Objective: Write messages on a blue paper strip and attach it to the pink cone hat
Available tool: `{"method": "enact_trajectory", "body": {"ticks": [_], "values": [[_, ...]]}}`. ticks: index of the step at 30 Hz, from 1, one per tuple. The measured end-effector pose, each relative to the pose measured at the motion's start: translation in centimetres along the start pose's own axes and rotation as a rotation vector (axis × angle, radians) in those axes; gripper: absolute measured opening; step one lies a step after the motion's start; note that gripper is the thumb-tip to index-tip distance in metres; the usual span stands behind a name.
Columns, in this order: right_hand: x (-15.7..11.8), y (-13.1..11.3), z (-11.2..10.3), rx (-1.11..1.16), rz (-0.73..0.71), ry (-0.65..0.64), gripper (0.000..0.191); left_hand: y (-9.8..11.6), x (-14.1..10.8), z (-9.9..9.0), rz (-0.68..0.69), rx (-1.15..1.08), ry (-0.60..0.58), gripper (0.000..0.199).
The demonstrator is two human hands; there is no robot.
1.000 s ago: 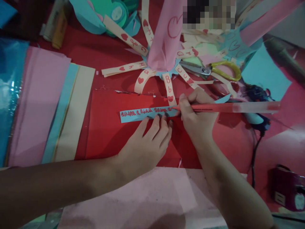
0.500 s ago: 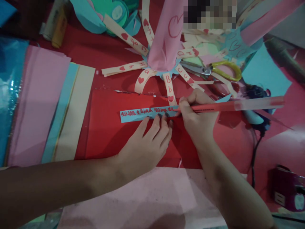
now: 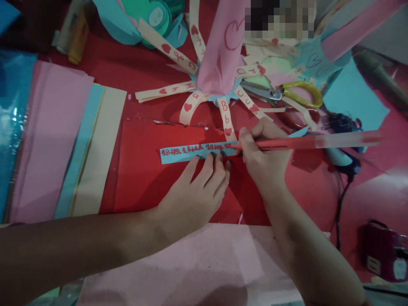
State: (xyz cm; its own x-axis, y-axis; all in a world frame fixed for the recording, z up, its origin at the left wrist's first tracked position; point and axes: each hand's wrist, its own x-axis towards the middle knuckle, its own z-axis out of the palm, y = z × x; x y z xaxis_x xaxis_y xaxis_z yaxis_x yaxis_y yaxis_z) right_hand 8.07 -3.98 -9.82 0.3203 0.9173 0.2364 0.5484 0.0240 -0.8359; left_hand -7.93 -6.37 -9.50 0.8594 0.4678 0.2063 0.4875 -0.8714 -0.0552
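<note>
The left hand (image 3: 199, 191) is laid palm down with the fingers loosely spread, its fingertips rested along the lower edge of a narrow blue paper strip (image 3: 175, 158). By the right hand (image 3: 267, 157), closed in a writing grip, a red pen (image 3: 302, 143) with a translucent end is held, its tip set at the strip's right part, beside a row of red lettering too small to be read. The strip is supported by a smooth red sheet (image 3: 143, 182), below which a matte pink surface (image 3: 178, 263) is seen. Beyond, a pink paper tube (image 3: 218, 59) is ringed by cream strips (image 3: 227, 121) marked with letters and hearts. Yellow-handled metal scissors (image 3: 276, 94) are placed to its right; flat pink paper (image 3: 57, 127) is stacked at far left.
</note>
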Motion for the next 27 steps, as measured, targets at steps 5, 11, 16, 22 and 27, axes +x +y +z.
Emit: {"method": "enact_trajectory", "body": {"ticks": [5, 11, 16, 22, 27], "values": [[-0.15, -0.04, -0.04, -0.039, -0.013, -0.007, 0.035, -0.04, -0.06, -0.01, 0.002, -0.004, 0.002, 0.042], [-0.08, -0.06, 0.17, -0.032, 0.017, 0.046, 0.037, -0.07, -0.05, 0.09, 0.003, -0.004, 0.0, 0.043], [-0.06, -0.11, 0.16, 0.025, 0.11, 0.061, 0.034, -0.09, -0.04, -0.07, 0.0, 0.005, -0.012, 0.043], [-0.02, -0.1, 0.09, -0.029, 0.027, 0.059, 0.037, -0.07, -0.03, -0.09, -0.002, -0.003, -0.01, 0.042], [0.03, -0.17, 0.08, -0.006, 0.054, 0.052, 0.035, -0.05, 0.01, -0.08, 0.003, -0.007, -0.014, 0.042]]}}
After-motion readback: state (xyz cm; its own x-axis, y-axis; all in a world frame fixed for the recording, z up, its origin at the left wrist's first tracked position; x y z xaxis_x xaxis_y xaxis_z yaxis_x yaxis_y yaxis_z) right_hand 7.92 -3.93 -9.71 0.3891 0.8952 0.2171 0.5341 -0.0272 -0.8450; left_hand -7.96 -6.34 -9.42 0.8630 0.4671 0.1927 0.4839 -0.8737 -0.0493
